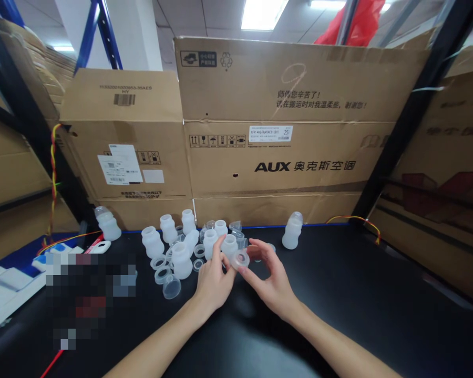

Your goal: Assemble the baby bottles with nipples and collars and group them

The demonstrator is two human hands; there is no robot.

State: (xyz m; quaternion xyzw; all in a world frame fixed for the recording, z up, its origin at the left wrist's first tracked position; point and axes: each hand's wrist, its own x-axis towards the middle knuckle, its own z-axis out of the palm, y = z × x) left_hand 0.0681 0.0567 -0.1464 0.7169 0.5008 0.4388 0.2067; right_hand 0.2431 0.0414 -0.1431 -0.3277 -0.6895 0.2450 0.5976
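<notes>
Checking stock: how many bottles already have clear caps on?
2: one capped bottle far left by the boxes, another standing alone right of the hands. Others in the central cluster may be hidden.

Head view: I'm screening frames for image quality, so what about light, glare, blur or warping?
Head view: lit evenly by a ceiling panel; faint sheen on the black table; a pixelated patch hides part of the left; wide-angle warping bends the shelf posts; both hands, left hand and right hand, are sharp.

Probably a warehouse packing bench: stacked cardboard cartons [284, 131], steel racking [413, 110] and a black worktop [339, 294].
</notes>
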